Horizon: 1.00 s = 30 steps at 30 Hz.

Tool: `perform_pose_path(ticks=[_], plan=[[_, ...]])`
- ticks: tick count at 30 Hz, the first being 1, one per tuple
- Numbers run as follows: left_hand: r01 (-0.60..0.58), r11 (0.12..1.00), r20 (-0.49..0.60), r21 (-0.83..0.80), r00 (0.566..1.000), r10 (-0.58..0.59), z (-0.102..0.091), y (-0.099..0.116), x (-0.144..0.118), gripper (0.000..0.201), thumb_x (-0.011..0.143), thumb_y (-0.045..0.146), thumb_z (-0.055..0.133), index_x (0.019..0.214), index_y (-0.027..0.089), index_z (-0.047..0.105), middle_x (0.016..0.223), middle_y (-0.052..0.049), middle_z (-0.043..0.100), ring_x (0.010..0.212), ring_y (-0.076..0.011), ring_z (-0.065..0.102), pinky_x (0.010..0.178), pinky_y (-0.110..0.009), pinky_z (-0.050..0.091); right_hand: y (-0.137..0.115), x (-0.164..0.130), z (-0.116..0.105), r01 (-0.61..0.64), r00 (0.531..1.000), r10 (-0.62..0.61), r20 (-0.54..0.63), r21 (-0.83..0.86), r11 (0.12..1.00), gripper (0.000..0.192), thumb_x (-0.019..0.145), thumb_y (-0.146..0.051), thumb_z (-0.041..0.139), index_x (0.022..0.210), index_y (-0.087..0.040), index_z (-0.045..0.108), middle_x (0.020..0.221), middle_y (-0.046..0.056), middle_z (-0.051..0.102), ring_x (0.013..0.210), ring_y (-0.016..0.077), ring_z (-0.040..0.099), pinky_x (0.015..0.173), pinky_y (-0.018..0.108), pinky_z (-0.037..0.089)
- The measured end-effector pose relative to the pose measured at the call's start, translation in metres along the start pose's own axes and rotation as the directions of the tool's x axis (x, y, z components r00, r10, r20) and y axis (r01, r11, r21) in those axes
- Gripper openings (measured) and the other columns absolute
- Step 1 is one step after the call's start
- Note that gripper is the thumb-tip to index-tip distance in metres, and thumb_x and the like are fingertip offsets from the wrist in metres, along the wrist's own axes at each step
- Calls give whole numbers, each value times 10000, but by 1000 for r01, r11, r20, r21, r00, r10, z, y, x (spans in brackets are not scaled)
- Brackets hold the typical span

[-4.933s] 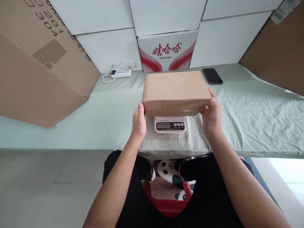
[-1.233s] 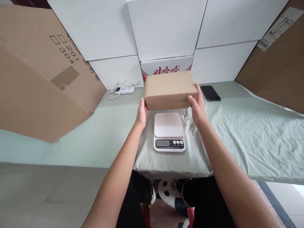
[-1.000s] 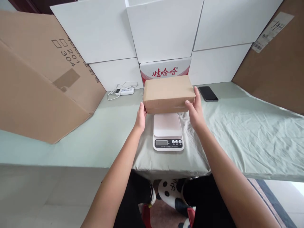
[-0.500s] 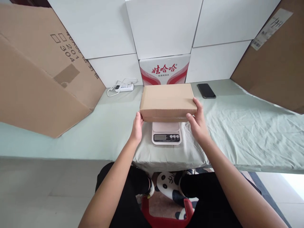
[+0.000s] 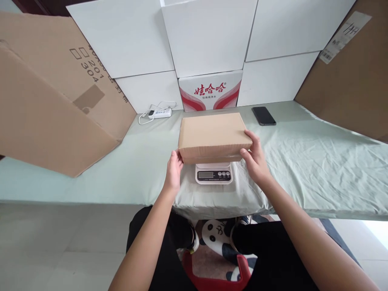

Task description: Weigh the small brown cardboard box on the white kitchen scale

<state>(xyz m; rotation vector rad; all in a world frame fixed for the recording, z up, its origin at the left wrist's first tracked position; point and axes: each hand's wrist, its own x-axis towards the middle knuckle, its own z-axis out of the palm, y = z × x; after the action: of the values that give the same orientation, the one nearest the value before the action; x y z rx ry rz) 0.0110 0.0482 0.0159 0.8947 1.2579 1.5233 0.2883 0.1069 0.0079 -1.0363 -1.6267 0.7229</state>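
A closed brown cardboard box (image 5: 214, 131) is held between my two hands, over a small white kitchen scale (image 5: 214, 176). My left hand (image 5: 174, 167) grips the box's near left corner, its fingers partly hidden behind the side. On the near right corner, my right hand (image 5: 255, 158) has its thumb at the front and its fingers along the right side. The scale's display and buttons show in front of the box, while most of its platform is covered. Whether the box rests on the platform or hovers just above it I cannot tell.
A black phone (image 5: 263, 116) lies at the back right. At the back left is a white power strip (image 5: 160, 113) with a cable. Large cardboard panels (image 5: 60, 101) flank the green-clothed table (image 5: 121, 182), and white boards and a red-and-white carton (image 5: 209, 91) close off its back.
The box has come nearer to me and covers more of the scale's platform. Both hands have moved along with it, keeping their hold.
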Motion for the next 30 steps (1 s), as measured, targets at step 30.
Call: perform_pose_path(ticks=[30], plan=[[-5, 998, -67, -63, 998, 1, -8, 4, 9, 667, 1101, 650, 371, 1499, 209, 674, 1736, -121, 576, 1669, -300, 480, 1398, -465, 365, -2, 8, -4, 77, 978, -102, -183, -143, 987, 628, 1050, -744, 487, 1563, -394, 581, 1453, 133, 689, 1292, 371, 695, 1058, 641, 626]])
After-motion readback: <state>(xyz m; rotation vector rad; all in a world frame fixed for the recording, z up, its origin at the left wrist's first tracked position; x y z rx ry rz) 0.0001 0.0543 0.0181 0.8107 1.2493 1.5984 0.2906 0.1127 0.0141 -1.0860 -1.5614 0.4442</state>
